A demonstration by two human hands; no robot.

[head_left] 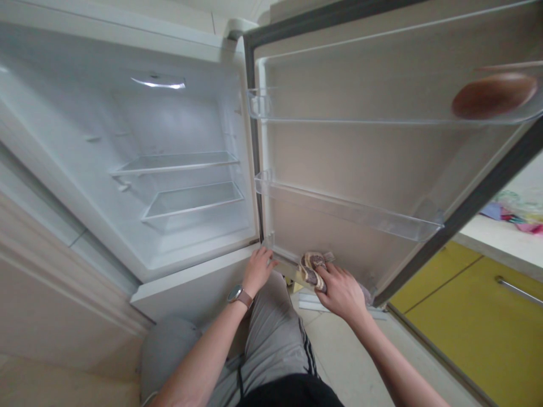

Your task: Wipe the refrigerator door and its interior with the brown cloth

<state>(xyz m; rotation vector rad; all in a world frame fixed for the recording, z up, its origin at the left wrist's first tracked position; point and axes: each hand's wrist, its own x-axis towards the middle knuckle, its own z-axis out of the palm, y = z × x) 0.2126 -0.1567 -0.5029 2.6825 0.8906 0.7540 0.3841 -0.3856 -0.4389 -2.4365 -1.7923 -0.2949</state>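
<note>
A refrigerator door (339, 158) stands wide open in front of me, with clear shelves on its inner side. My right hand (343, 291) is closed on a bunched brown and cream patterned cloth (313, 270) at the door's lowest shelf. Near the hinge side, my left hand (257, 270), with a watch on its wrist, has its fingers bent over the near end of the clear bottom door shelf (288, 261). To the left is the lit refrigerator compartment (178, 124), with two glass shelves (193, 198) in it.
A blurred reddish-brown oval thing (494, 95) sits in the upper door shelf (360, 121). Above my hands runs the middle door shelf (352, 209). Yellow cabinets (475, 305) and a white counter (487, 234) with colourful bags (524, 212) stand to the right.
</note>
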